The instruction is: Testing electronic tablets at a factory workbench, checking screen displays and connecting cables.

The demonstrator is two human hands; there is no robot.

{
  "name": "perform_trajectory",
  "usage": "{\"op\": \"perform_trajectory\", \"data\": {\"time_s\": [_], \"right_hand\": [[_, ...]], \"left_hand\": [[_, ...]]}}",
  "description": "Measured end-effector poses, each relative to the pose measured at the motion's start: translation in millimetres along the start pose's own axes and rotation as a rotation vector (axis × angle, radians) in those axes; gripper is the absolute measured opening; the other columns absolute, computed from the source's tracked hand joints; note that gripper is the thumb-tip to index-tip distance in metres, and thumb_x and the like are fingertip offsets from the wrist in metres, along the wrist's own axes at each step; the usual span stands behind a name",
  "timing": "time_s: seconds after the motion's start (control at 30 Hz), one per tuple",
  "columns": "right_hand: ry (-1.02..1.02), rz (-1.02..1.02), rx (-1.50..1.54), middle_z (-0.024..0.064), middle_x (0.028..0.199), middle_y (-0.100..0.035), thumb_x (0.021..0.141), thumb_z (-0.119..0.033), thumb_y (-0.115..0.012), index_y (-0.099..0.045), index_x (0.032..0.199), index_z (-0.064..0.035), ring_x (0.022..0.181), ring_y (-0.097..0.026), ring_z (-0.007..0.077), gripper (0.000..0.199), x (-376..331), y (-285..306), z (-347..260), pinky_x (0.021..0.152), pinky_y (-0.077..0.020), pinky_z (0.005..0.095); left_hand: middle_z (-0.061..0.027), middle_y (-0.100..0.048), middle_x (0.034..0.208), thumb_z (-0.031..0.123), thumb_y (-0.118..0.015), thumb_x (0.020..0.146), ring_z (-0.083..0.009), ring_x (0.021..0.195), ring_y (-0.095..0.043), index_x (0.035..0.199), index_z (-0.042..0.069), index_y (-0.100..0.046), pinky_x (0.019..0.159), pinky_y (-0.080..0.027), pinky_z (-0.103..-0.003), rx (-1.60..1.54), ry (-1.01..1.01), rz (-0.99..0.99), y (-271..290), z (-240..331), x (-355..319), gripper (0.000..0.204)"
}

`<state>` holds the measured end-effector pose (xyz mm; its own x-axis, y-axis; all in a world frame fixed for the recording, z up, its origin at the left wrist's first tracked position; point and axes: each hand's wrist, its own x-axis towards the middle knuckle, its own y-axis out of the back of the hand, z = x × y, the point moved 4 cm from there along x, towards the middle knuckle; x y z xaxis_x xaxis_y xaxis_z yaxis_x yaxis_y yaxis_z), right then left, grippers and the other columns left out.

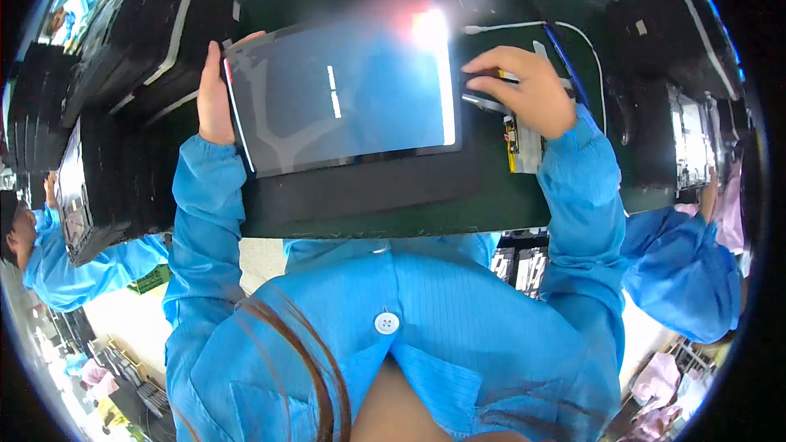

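A tablet [303, 115] with a lit screen lies over a black pad [360, 196], slightly tilted. White marks show mid-screen, and a bright glare covers its upper right corner. My left hand [215, 102] grips the tablet's left edge, thumb along the side and fingers partly hidden behind. Just off the right edge, my right hand [528, 90] is curled with thumb and forefinger tips close together; whatever is between them is too small to make out. Beneath that hand lies a thin metal tool [485, 103], perhaps tweezers. Beside my right wrist is a silver battery pack with yellow edging [522, 150].
A white cable [585, 37] curves behind my right hand, near a blue pen-like stick [565, 61]. Tall stacks of black trays [123, 49] stand at the left, with more black stacks [663, 41] at the right. People in blue sleeves [684, 270] sit on both sides.
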<state>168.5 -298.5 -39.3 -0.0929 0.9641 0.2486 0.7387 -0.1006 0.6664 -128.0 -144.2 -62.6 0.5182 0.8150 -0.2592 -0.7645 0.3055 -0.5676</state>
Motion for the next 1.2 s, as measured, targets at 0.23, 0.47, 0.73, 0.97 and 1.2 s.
{"op": "perform_trajectory", "data": {"time_s": [0.23,0.47,0.73,0.97,1.2], "right_hand": [[-0.101,0.274,-0.940,0.0134,0.110,-0.058,0.084,-0.012,-0.054,-0.059,0.105,-0.0024,0.109,-0.050,0.0294,0.024,-84,101,67,0.096,-0.0358,0.0392],[-0.354,0.145,-1.067,0.0151,0.128,-0.045,0.089,-0.016,-0.046,-0.046,0.123,-0.0026,0.121,-0.039,0.0288,0.037,-129,115,117,0.104,-0.0249,0.0412],[-0.419,0.158,-1.140,0.0164,0.127,-0.045,0.088,-0.013,-0.045,-0.047,0.122,-0.0025,0.119,-0.041,0.0304,0.035,-119,110,111,0.102,-0.0284,0.0400],[-0.022,0.109,-0.450,0.0131,0.107,-0.057,0.078,-0.006,-0.059,-0.056,0.110,-0.0034,0.096,-0.056,0.0253,0.032,-25,38,9,0.086,-0.0425,0.0320],[-0.096,-0.045,-0.049,0.0088,0.083,-0.057,0.071,-0.006,-0.063,-0.056,0.093,-0.0032,0.066,-0.054,0.0152,0.023,6,-14,-12,0.060,-0.0463,0.0261]], "left_hand": [[-0.0126,-0.055,0.113,0.041,-0.025,0.094,-0.0232,0.101,-0.053,0.121,0.000,-0.045,0.091,-0.041,-0.034,0.009,0.055,-0.077,14,1,6,0.053],[-0.0121,-0.055,0.114,0.044,-0.025,0.094,-0.0229,0.101,-0.054,0.121,0.000,-0.046,0.092,-0.041,-0.034,0.031,-0.018,-0.135,27,-3,14,0.056],[-0.0125,-0.055,0.115,0.044,-0.025,0.093,-0.0236,0.101,-0.055,0.121,0.001,-0.046,0.092,-0.041,-0.035,0.072,-0.023,-0.144,23,-3,11,0.055],[-0.0121,-0.056,0.114,0.044,-0.027,0.093,-0.0227,0.100,-0.054,0.120,0.000,-0.047,0.091,-0.041,-0.034,-0.009,0.004,-0.106,21,-2,11,0.055],[-0.0126,-0.057,0.111,0.041,-0.024,0.094,-0.0240,0.098,-0.055,0.119,0.000,-0.048,0.089,-0.043,-0.035,-0.022,0.040,-0.038,11,1,5,0.054]]}}
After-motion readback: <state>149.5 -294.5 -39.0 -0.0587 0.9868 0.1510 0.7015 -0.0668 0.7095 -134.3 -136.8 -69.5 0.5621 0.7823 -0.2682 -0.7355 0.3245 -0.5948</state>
